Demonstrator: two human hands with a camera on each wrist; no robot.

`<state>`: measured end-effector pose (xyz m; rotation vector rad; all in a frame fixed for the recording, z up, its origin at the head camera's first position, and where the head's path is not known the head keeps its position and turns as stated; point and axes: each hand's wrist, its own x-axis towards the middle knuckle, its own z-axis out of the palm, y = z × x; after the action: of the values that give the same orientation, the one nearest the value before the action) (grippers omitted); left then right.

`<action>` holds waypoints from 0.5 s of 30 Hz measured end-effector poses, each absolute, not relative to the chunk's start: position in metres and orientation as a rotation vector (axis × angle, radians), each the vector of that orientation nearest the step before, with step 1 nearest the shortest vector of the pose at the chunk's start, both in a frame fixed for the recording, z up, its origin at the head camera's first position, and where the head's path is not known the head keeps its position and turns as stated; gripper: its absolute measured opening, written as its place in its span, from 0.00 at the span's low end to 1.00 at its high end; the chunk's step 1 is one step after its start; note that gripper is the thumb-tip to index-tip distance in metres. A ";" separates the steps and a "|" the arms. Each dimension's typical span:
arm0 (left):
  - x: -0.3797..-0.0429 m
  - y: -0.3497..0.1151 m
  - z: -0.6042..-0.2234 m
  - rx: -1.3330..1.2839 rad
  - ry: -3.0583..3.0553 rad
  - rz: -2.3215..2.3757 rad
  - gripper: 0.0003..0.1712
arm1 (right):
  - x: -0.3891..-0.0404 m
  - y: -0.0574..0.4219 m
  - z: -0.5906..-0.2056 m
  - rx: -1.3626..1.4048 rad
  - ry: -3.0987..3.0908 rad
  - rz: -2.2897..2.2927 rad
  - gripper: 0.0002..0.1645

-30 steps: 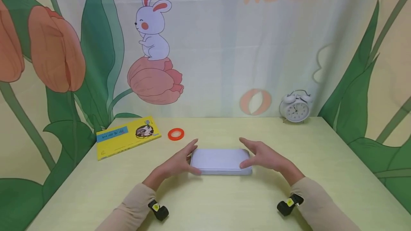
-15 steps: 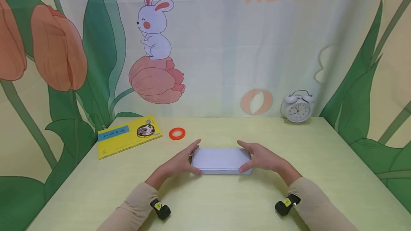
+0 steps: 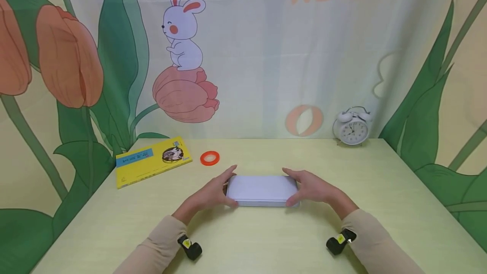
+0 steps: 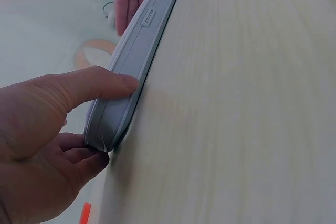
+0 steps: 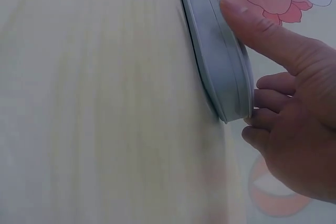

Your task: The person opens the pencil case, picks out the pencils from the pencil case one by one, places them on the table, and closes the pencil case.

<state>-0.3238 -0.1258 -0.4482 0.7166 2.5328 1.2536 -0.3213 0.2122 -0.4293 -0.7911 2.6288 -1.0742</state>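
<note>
At the far left of the table [image 3: 258, 240], a yellow book [image 3: 152, 166] lies flat and askew, well apart from the hands, which perhaps keeps it out of their way. Just beside its right end an orange ring [image 3: 203, 158], probably a roll of tape, lies on its side, a pose in which it should not roll. Next comes the left hand [image 3: 213, 191], holding the left end of a pale, flat case [image 3: 262, 188]: the thumb [image 4: 115, 85] presses the front wall while the fingers curl round the end, so that the corner sits between them. The case lies at the middle of the table, its long side square to the person, which gives each hand an end of its own; whether the table bears all its weight is hard to tell. The right hand [image 3: 315, 187] mirrors the left, its thumb [image 5: 252, 22] at the front upper edge and its fingers bent behind the right end, a grip that likely shares the load evenly and stops the case turning. Farther right, an alarm clock [image 3: 354, 132] stands upright near the back edge, before the printed cloth [image 3: 243, 54], its dial facing the person, presumably for easy reading.
</note>
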 end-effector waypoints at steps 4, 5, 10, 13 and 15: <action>-0.324 -0.126 -0.448 0.742 2.546 1.249 0.64 | -0.322 0.212 -0.430 -0.809 2.656 -1.010 0.66; -0.324 -0.126 -0.448 0.749 2.549 1.245 0.64 | -0.322 0.212 -0.430 -0.812 2.659 -0.998 0.66; -0.324 -0.126 -0.450 0.761 2.577 1.215 0.63 | -0.320 0.211 -0.428 -0.829 2.658 -0.959 0.61; -0.324 -0.126 -0.450 0.749 2.581 1.215 0.62 | -0.320 0.211 -0.429 -0.863 2.666 -0.935 0.58; -0.323 -0.127 -0.450 0.742 2.584 1.217 0.61 | -0.321 0.211 -0.431 -0.889 2.672 -0.928 0.56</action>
<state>-0.3231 -0.1269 -0.4497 0.7422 2.5838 1.2173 -0.3209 0.2113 -0.4309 -0.8893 2.6725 -0.9284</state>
